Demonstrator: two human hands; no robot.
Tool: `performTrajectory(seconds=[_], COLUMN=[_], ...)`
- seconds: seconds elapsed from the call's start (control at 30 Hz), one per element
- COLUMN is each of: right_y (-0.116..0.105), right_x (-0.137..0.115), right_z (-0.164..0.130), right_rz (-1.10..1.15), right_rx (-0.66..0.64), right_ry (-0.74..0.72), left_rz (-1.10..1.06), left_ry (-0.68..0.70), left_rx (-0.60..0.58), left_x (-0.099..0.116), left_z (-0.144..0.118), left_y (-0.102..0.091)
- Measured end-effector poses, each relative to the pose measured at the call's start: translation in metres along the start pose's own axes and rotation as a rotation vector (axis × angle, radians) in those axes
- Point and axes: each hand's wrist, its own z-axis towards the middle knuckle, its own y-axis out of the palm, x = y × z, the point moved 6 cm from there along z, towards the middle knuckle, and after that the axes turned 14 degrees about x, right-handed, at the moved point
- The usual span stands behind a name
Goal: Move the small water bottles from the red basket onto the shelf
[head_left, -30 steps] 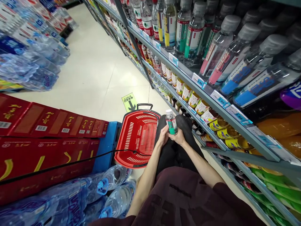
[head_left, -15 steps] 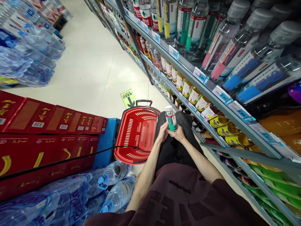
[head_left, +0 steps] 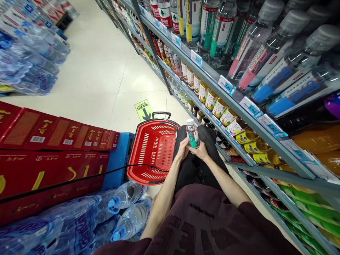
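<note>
I hold a small clear bottle with a white cap and a teal-green label upright in front of me, over my dark trousers. My left hand wraps its left side and my right hand cups its lower right side. A red plastic shopping basket with a black handle stands on the floor just left of my hands, and nothing shows inside it.
Shelves of bottled drinks with price tags run along the right. Red cartons on a blue pallet and shrink-wrapped water packs lie at the left. A green arrow sticker marks the pale tiled floor ahead.
The view has shifted slightly, so the basket and hands sit a little further left and higher. Both hands keep the bottle in the same grip.
</note>
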Motion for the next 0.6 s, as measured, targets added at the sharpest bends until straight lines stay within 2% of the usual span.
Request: performTrajectory(seconds=[0.6], right_y=[-0.0007], right_x=[-0.0044], right_z=[-0.0002], right_rz=[-0.004], right_rx=[-0.023], right_ry=[0.002], left_rz=[-0.007], left_ry=[0.006], left_rx=[0.019], left_x=[0.0010], left_z=[-0.0009], left_y=[-0.0018])
